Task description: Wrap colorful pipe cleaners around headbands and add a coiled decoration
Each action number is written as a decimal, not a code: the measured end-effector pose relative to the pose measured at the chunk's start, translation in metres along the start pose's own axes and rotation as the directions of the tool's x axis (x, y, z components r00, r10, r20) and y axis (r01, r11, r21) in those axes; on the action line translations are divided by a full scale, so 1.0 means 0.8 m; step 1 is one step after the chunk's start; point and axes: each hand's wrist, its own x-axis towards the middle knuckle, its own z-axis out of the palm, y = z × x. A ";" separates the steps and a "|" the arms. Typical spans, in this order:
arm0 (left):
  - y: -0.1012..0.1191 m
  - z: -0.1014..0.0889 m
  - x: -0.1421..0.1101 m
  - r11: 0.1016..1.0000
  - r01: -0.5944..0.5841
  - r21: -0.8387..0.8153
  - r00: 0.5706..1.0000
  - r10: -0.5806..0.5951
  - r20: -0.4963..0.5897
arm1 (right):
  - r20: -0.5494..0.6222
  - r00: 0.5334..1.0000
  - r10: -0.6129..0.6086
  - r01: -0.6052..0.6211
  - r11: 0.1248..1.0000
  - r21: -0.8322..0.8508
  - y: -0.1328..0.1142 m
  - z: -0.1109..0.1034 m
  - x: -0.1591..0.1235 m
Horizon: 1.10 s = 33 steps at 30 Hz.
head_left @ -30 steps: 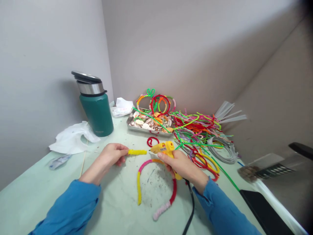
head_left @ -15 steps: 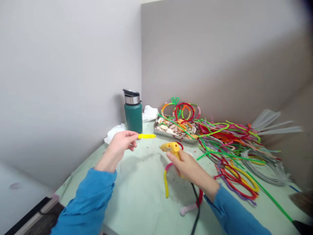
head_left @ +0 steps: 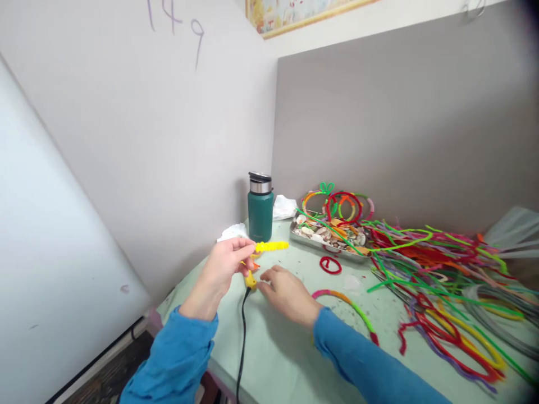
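My left hand [head_left: 227,269] pinches a short yellow piece of coiled pipe cleaner [head_left: 273,246], which points to the right above the table. Below those fingers lies a yellow hot glue gun [head_left: 251,280], partly hidden by my left hand, its black cord [head_left: 243,336] running toward the front edge. Just right of the gun's handle is my right hand [head_left: 288,293], its fingers loosely bent and apart with nothing in them. A curved, multicoloured pipe-cleaner strip [head_left: 347,300] rests beside my right forearm. Farther back lies a small red ring [head_left: 330,265].
A green bottle [head_left: 260,216] stands at the back, between white crumpled tissues [head_left: 285,207]. Right of it, a metal tray [head_left: 309,241] holds shells, with pipe-cleaner rings [head_left: 344,209] on top. A heap of pipe cleaners [head_left: 442,247] covers the right side. Grey panels [head_left: 379,123] close off the back.
The glue gun has gone from my right hand to the table on the left, and that hand has let go. My left hand still holds the yellow piece. The view has shifted left and up.
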 end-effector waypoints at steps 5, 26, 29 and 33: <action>-0.025 0.025 0.000 0.994 0.108 0.032 0.992 -0.110 0.063 | -0.197 0.975 0.102 -0.123 0.988 -0.098 0.071 -0.051 -0.073; -0.102 0.185 0.074 0.970 0.104 0.219 0.904 -0.184 0.387 | -0.270 0.796 0.542 -0.292 0.733 0.614 0.223 -0.060 -0.124; -0.110 0.183 0.077 0.968 0.109 0.226 0.897 -0.194 0.398 | -0.269 0.799 0.537 -0.256 0.709 0.657 0.218 -0.063 -0.126; -0.117 0.180 0.081 0.965 0.123 0.230 0.880 -0.213 0.425 | -0.266 0.821 0.505 -0.215 0.706 0.675 0.213 -0.066 -0.126</action>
